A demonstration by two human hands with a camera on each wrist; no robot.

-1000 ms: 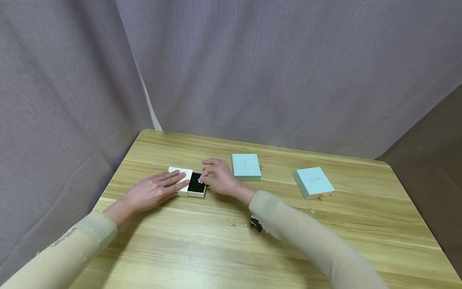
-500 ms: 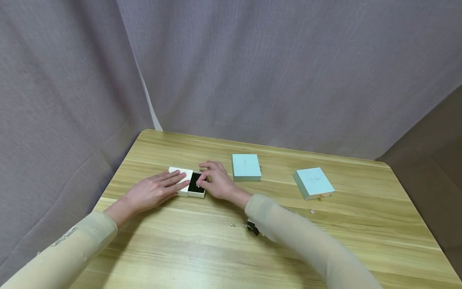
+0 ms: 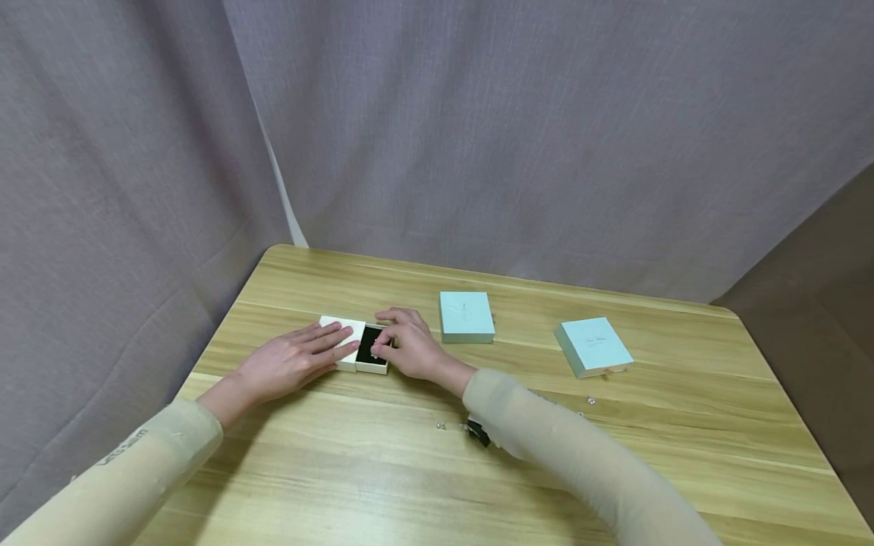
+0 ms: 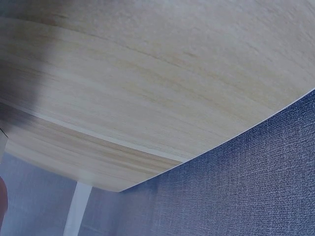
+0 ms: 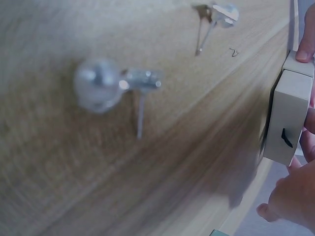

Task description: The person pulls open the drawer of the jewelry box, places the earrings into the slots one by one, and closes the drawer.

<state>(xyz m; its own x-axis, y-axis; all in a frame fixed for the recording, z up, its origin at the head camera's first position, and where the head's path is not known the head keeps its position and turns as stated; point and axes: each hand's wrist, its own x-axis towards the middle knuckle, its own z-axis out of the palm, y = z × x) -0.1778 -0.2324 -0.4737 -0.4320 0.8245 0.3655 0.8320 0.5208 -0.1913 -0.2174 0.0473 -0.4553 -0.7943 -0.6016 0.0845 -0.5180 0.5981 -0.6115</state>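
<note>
1. Landmark: white box point(image 3: 359, 333), on the wooden table point(image 3: 307, 470). Its drawer point(image 3: 372, 368) is pulled part-way out to the right; black insert point(image 3: 365, 338) inside. The right wrist view shows a dark pull tab point(image 5: 287, 138) on the drawer's end.
2. Left hand point(image 3: 297, 358): flat on top of the white box, fingers straight and slightly apart, gripping nothing.
3. Right hand point(image 3: 413, 350): over the white box's drawer, thumb and forefinger bent together, pinching a small silvery piece point(image 3: 375, 356) at the insert. Mostly hidden by the fingers; can't tell whether it's seated.
4. Right of the white box: one pale teal box point(image 3: 466, 315) near it, slightly farther from the person; second teal box point(image 3: 596, 345) well apart.
5. Right of the white box and nearer the person: small earring point(image 3: 441, 426). Farther right, just in front of the second teal box: another shiny piece point(image 3: 591, 400).
6. Right wrist view: pearl stud point(image 5: 98, 84) and clear stud point(image 5: 225, 15), both apart from the white box. Pearl one blurred.
7. Beyond the white box, past the table edge: grey curtain point(image 3: 512, 152).
</note>
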